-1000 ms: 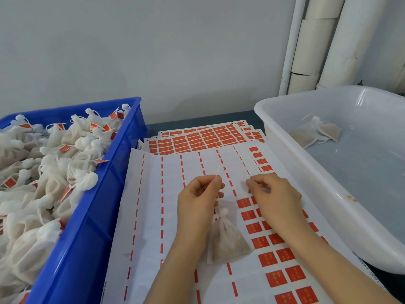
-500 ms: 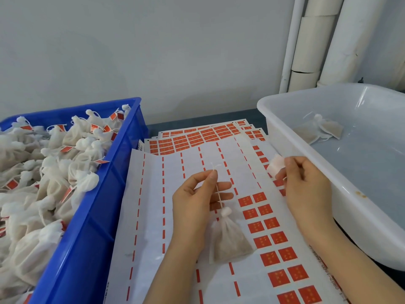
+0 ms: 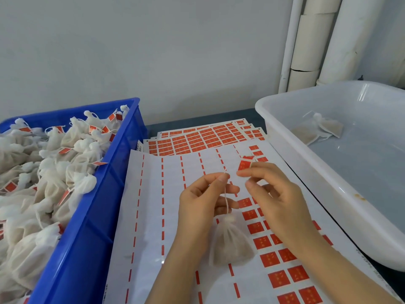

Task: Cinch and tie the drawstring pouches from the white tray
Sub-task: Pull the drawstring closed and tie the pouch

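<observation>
Tagging stage, by the look of it. Pinching drawstring (image 3: 226,199) near its top betw. thumb and forefinger of L hand (image 3: 201,200), w/ pouch (image 3: 230,242) hanging below, neck already bunched shut, over the middle of the top sticker sheet (image 3: 153,216). Can't tell whether its bottom rests on the paper or hangs just clear.

Holding a red sticker (image 3: 246,164) in a fingertip pinch of R hand (image 3: 274,198), just beside the string's top end, other fingers loosely curled.

Judged well thru this pouch: closed, not yet tagged.

Next prob. calls for:
- bringing sticker to the string end and folding it round w/o letting the string swing off
- keeping the string taut w/ L hand so both halves meet square
- pressing flat, then dropping into blue crate (image 3: 87,238) at the table's left edge, among the tagged pouches (image 3: 43,172) heaped there

Left in white tray (image 3: 372,183) at the right edge: approx. two loose pouches (image 3: 317,130) near its far corner. Can't tell if tied.
</observation>
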Action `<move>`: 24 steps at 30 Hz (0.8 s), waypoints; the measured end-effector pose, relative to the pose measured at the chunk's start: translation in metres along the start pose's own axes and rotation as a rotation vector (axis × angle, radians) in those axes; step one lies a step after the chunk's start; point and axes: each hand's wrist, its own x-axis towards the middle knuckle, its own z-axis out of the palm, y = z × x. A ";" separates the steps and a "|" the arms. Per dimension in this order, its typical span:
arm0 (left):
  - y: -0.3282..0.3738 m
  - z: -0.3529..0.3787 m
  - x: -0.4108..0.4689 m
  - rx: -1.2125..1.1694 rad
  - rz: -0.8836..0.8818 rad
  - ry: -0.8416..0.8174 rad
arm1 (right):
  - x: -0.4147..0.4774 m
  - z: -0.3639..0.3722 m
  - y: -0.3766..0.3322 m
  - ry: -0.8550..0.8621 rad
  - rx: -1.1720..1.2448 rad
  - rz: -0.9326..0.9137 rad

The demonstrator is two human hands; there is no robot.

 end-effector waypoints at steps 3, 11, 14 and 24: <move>0.000 0.001 -0.003 0.038 0.013 -0.085 | 0.001 0.002 -0.004 -0.083 0.064 0.042; 0.000 0.003 -0.006 0.093 -0.003 -0.207 | 0.002 -0.001 -0.009 -0.025 0.230 0.244; 0.001 0.004 -0.007 0.101 -0.025 -0.233 | 0.003 -0.003 -0.008 -0.004 0.230 0.296; 0.000 0.003 -0.010 0.132 -0.163 -0.275 | 0.007 -0.009 -0.004 0.158 0.201 0.350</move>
